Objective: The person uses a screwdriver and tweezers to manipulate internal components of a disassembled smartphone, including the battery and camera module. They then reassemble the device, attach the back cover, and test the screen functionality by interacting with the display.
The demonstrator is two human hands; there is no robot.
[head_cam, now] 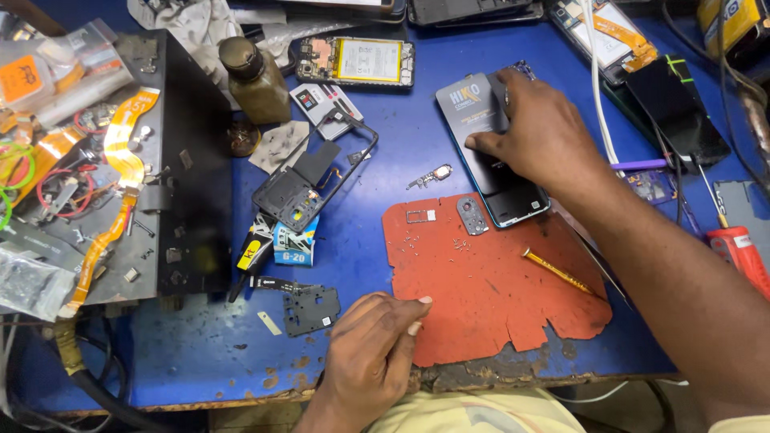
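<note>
My right hand (539, 132) presses down on a dark phone (513, 200) that lies face up at the far edge of a red mat (481, 297), with a grey card (469, 104) under my fingers on top of it. My left hand (370, 353) rests on the near edge of the blue table, its fingers curled and touching the mat's left edge, holding nothing. A small camera-frame part (472, 215), a tiny tray (420, 216), loose screws (459, 243) and a yellow-handled tool (557, 273) lie on the mat.
A black phone frame (309, 180) and a dark shield plate (311, 309) lie left of the mat. A brown bottle (255, 80) stands behind. An opened phone with battery (357, 62) lies at the back. A black tray of parts (172, 160) fills the left. A red screwdriver (742, 248) lies right.
</note>
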